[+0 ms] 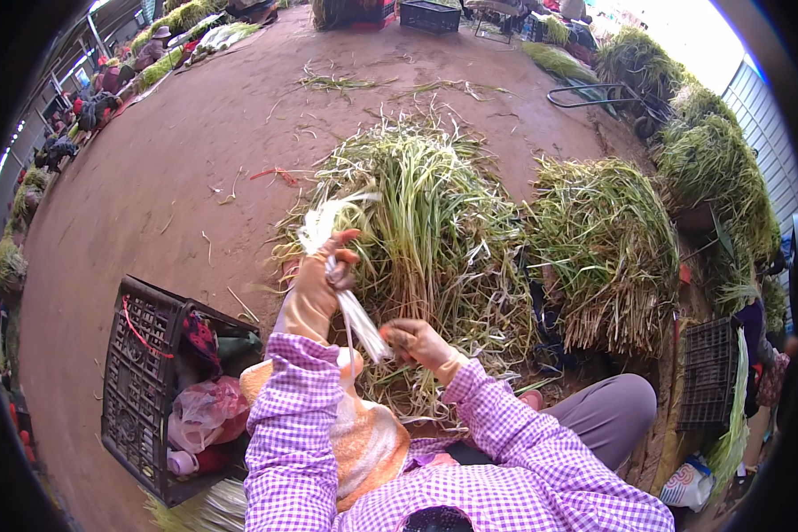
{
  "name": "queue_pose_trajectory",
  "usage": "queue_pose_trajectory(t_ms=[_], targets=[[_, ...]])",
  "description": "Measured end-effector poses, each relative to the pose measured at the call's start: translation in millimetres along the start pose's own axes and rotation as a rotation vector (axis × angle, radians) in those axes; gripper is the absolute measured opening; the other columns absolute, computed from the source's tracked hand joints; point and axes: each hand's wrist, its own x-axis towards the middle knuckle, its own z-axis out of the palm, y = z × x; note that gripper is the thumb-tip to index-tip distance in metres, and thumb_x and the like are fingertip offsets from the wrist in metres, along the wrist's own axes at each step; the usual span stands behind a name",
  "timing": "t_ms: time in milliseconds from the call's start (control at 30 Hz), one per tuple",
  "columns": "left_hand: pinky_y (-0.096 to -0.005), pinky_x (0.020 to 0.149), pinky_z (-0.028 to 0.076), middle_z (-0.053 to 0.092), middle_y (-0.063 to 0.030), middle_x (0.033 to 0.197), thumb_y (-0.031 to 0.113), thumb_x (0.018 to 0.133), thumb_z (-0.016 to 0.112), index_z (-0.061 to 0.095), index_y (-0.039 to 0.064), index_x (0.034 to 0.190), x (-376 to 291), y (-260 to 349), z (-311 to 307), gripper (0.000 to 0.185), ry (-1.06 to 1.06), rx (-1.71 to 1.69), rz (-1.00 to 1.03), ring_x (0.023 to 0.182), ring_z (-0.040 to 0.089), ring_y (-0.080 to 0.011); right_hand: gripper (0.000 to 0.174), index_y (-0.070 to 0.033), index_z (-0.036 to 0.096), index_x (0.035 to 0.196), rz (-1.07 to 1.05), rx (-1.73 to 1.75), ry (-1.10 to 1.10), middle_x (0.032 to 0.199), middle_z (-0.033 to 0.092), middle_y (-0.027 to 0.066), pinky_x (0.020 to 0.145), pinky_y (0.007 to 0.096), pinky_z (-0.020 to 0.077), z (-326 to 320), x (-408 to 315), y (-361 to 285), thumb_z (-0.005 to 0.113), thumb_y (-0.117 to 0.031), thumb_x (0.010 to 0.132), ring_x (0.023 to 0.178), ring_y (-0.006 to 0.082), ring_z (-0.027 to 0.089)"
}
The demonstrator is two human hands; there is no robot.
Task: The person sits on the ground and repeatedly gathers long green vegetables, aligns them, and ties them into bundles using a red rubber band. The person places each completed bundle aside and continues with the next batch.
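Observation:
My left hand (322,279), in a tan glove with bare-looking fingertips, is closed around a bunch of pale, stripped plant stalks (362,322). Their whitish-green tops fan out above the fist and their cut-looking ends point down to the right. At those lower ends is my right hand (409,342), also gloved, its fingers curled by the stalk tips; whether it grips them cannot be told. Before me, beyond both hands, a heap of long green leafy stalks (415,213) lies on the ground with its root ends towards me.
A second pile of green stalks (605,253) lies to the right. On the left a tipped black plastic crate (139,386) holds plastic bags and a bottle. Another black crate (708,376) stands at far right, near a person. A handcart (592,96) and tall stacks are farther off.

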Motion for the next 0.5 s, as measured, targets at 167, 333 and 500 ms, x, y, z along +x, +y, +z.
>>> queue_pose_trajectory(t_ms=[167,333,500], targets=[[-0.0166,0.04,0.042,0.07,-0.0084,0.087,0.02,0.1,0.052,0.062,0.005,0.116,-15.2,31.0,8.1,0.024,0.26,0.005,0.456,0.05,0.049,-0.0019,0.022,-0.003,0.066,0.112,0.408,-0.102,0.333,0.089,0.069,0.0055,0.056,0.0259,0.0525,-43.5,-12.3,35.5,0.059,-0.013,0.095,0.063,0.0097,0.058],[-0.017,0.033,0.031,0.069,-0.0034,0.077,0.022,0.094,0.062,0.055,-0.004,0.125,-6.0,20.5,12.1,0.041,-0.187,-0.226,0.086,0.041,0.043,-0.0001,0.029,-0.006,0.061,0.123,-0.039,-0.055,0.751,0.103,0.07,0.0108,0.075,0.0291,0.0553,-75.2,75.4,14.7,0.058,-0.006,0.094,0.084,0.0144,0.066],[-0.0177,0.033,0.03,0.065,-0.0026,0.073,0.021,0.095,0.061,0.055,-0.005,0.122,8.6,14.8,2.8,0.038,-0.06,-0.217,0.098,0.038,0.041,-0.001,0.031,-0.009,0.067,0.111,0.426,-1.096,0.629,0.107,0.069,0.0131,0.091,0.0377,0.051,-102.9,127.8,-12.7,0.069,-0.028,0.086,0.1,0.0278,0.066]])
